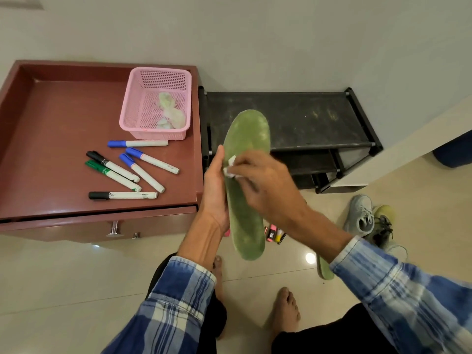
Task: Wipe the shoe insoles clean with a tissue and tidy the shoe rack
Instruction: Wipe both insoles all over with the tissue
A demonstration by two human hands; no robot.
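A long green insole point(246, 139) stands upright in front of me, dusty pale patches near its top. My left hand point(214, 192) holds it along its left edge, thumb up the side. My right hand point(265, 185) pinches a small white tissue point(229, 167) and presses it against the insole's middle. A second green insole point(325, 269) lies on the floor under my right forearm. The black shoe rack point(293, 118) stands against the wall behind the insole, its top shelf dusty.
A red-brown cabinet point(51, 149) at left carries several markers point(132, 169) and a pink basket point(155, 103) with crumpled tissues. Grey and yellowish sneakers point(367, 218) sit on the floor at right. Small coloured items point(274, 233) lie by the rack. My bare feet are below.
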